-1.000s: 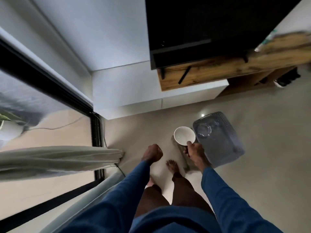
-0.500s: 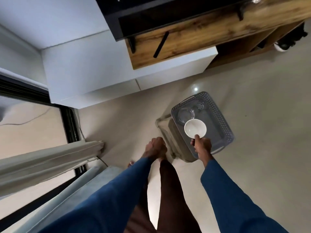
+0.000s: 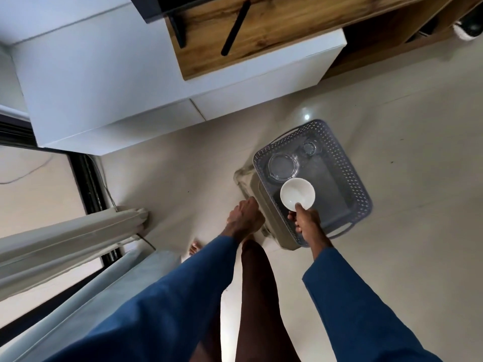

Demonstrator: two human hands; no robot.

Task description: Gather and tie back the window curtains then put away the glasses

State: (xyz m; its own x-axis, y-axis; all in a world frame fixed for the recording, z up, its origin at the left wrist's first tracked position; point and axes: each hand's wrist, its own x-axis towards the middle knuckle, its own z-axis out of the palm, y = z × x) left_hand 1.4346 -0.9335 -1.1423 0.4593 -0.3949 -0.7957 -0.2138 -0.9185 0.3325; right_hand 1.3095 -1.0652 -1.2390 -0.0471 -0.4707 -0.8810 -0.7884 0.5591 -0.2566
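Curtains: the cream curtain point(image 3: 73, 236) hangs gathered in a bundle by the window on the left; no tie can be made out.
Glasses: a clear glass dish point(image 3: 283, 165) and a small glass point(image 3: 309, 148) already lie in the grey basket point(image 3: 352, 184), so putting-away seems under way.
Right hand point(image 3: 305, 220): pinches the rim of a white bowl point(image 3: 297, 193) just above the basket.
Left hand point(image 3: 245, 215): clenched in a fist, apparently holding nothing, beside the stool point(image 3: 271, 228) under the basket.
Around: a white cabinet point(image 3: 156, 74) and a wooden unit point(image 3: 287, 27) stand ahead; nothing blocks the basket.
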